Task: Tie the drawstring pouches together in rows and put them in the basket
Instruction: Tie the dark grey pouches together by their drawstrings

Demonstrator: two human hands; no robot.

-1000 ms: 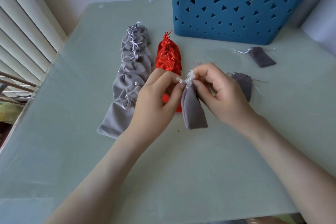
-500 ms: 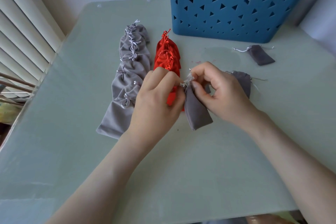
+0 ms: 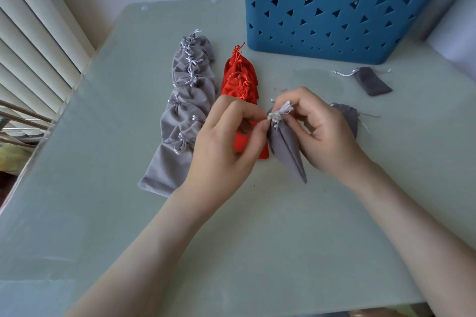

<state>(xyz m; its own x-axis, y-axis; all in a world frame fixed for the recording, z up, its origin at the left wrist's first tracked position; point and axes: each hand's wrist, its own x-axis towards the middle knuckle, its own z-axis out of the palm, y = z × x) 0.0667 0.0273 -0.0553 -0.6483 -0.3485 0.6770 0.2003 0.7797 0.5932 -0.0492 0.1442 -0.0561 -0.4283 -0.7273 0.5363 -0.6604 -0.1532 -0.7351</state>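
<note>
Left hand: I see my left hand (image 3: pixel 226 141) with its fingers curled, thumb and forefinger pinching the white drawstring tuft (image 3: pixel 279 114) from the left.
Right hand: my right hand (image 3: pixel 324 134) pinches the same tuft from the right, its other fingers curled behind the cloth.
Held pouch: the grey pouch (image 3: pixel 287 153) hangs from the tuft between both hands, its tip pointing near and slightly right. I cannot tell whether that tip touches the table (image 3: pixel 128 213).
Grey row: the row of grey pouches (image 3: pixel 185 100) lies left of my left hand, running from far to near.
Red row: the row of red pouches (image 3: pixel 239 82) lies just right of the grey row, its near end hidden under my left hand.
Loose pouches: one dark pouch (image 3: pixel 373 82) lies far right, near the basket, and another dark pouch (image 3: pixel 347 116) shows just behind my right hand.
Basket: the blue basket (image 3: pixel 334 8) stands at the far right, well apart from the held pouch.
Edges: the table's left edge runs beside the blinds (image 3: pixel 31 33). Its near edge shows at the bottom right.
Open room: the widest bare tabletop lies near, around my forearms.
</note>
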